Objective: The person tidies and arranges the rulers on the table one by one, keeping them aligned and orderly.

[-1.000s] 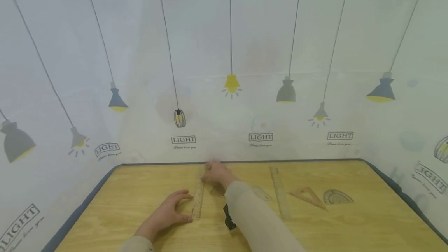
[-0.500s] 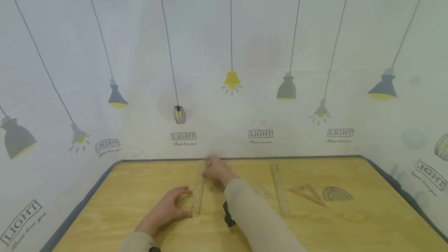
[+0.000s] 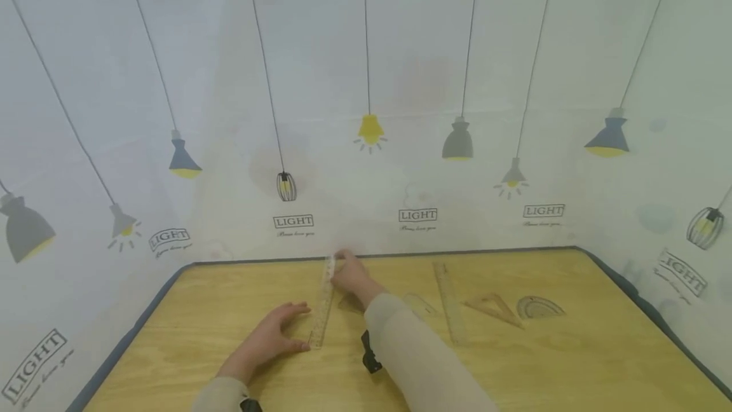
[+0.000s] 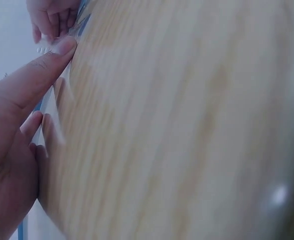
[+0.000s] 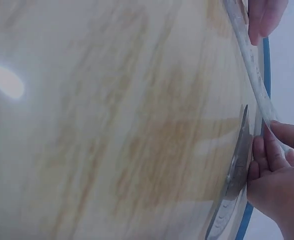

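Clear plastic, the held ruler [image 3: 322,304] has its far end pinched in the right hand's [image 3: 350,274] fingers, that end showing brighter than half a second ago, while the left hand [image 3: 267,340] spreads its fingers beside its near end. Right of the held ruler, the tabletop [image 3: 549,361] carries two clear pieces [image 3: 420,304] of uncertain shape, one second ruler [image 3: 450,304], one triangle [image 3: 493,308] and one protractor [image 3: 539,308].

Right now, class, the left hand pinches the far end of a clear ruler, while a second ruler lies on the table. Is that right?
No: the right hand pinches the far end of the clear ruler, as the head view shows. The second ruler does lie on the table.
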`<action>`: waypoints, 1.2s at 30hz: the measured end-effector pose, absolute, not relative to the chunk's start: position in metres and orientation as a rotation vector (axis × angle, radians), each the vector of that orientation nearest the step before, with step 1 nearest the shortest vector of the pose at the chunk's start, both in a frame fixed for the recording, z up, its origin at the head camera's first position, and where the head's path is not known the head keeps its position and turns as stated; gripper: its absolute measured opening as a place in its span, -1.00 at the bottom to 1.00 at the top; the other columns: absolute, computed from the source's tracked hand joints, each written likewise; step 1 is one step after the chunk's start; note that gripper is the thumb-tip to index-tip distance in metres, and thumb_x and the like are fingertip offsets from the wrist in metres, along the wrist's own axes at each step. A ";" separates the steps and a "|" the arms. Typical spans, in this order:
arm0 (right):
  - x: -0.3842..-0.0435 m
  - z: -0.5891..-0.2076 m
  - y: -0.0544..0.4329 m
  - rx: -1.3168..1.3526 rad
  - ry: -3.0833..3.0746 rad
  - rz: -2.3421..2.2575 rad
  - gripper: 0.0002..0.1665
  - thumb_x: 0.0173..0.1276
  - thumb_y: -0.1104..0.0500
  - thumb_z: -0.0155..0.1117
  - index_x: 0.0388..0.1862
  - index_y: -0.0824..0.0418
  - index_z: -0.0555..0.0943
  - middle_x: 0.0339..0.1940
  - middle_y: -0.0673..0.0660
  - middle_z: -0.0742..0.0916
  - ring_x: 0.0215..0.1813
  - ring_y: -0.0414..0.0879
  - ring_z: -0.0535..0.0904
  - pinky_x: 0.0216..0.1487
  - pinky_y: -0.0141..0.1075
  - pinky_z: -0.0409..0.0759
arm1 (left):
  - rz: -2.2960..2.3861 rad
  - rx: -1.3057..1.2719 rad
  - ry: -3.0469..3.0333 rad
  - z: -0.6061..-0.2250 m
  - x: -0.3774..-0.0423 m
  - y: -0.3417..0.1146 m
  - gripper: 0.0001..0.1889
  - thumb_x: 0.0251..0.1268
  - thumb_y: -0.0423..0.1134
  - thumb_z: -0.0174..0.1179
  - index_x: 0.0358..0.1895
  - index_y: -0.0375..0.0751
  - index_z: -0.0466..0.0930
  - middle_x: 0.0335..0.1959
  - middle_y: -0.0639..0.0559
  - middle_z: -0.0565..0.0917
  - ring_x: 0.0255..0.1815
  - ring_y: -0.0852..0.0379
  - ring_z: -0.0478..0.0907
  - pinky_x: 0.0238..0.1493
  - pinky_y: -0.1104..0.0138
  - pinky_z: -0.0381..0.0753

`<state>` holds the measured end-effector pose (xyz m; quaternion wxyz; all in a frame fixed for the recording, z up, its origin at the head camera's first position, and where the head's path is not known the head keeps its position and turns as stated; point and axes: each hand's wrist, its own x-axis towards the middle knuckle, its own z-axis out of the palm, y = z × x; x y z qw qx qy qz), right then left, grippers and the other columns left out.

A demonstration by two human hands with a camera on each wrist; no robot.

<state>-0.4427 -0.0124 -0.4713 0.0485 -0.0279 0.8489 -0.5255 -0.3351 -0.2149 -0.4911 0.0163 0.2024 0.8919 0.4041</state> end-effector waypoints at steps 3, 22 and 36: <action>-0.438 -0.470 -0.011 -0.113 2.572 -1.683 -0.26 0.16 0.49 0.25 0.33 0.20 0.34 -0.26 0.15 0.60 -0.32 -0.03 0.54 -0.34 -0.25 0.59 | 1.244 0.622 2.771 -0.489 -0.334 -0.216 -0.25 -0.11 -0.16 0.53 0.27 -0.19 0.49 0.36 -0.27 0.38 0.43 -0.43 0.05 0.31 -0.33 -0.07; -0.415 -0.442 -0.006 0.005 2.353 -2.007 -0.20 0.29 0.54 0.14 0.46 0.16 0.20 -0.26 0.21 0.62 -0.43 -0.03 0.59 -0.29 -0.15 0.70 | 1.296 0.765 2.692 -0.496 -0.334 -0.215 -0.49 0.00 -0.23 0.46 0.11 -0.13 0.61 0.15 -0.10 0.61 0.46 -0.43 -0.02 0.36 -0.30 -0.25; -0.398 -0.428 -0.016 -0.233 2.254 -1.994 -0.24 0.36 0.47 0.16 0.48 0.19 0.17 -0.22 0.22 0.64 -0.33 0.01 0.64 -0.29 -0.20 0.70 | 1.421 0.752 2.519 -0.483 -0.313 -0.219 -0.60 0.01 -0.45 0.41 0.00 -0.27 0.60 -0.23 -0.02 0.70 -0.19 0.11 0.62 -0.11 0.29 0.59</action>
